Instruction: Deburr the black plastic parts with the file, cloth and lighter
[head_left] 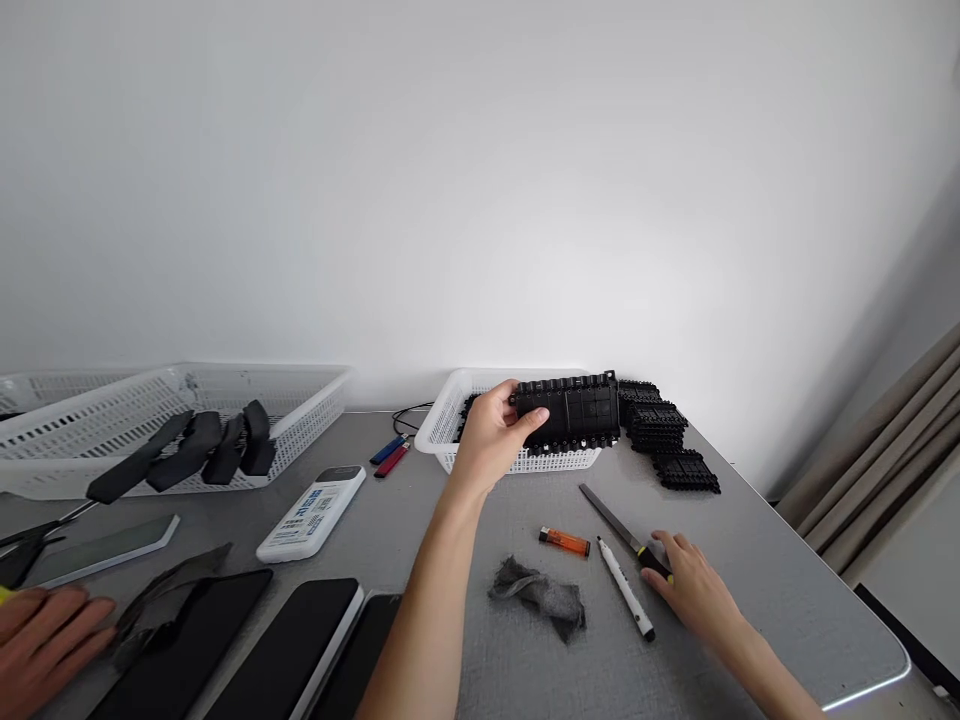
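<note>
My left hand (491, 432) is closed on the left end of a black ribbed plastic block (574, 410) and holds it above a white basket (450, 415) at the back of the grey table. My right hand (686, 580) rests on the table with its fingers on the black and yellow handle of a flat metal file (609, 518). A white marker pen (626, 588) lies just left of that hand. An orange lighter (564, 541) and a grey wad of mesh (541, 594) lie between my arms.
More black ribbed blocks (667, 435) are stacked right of the basket. A larger white basket (172, 425) with black strips stands at back left. A white remote (311, 513), blue and red lighters (390, 455) and dark flat panels (285, 645) lie left. Another person's hand (45, 640) shows at lower left.
</note>
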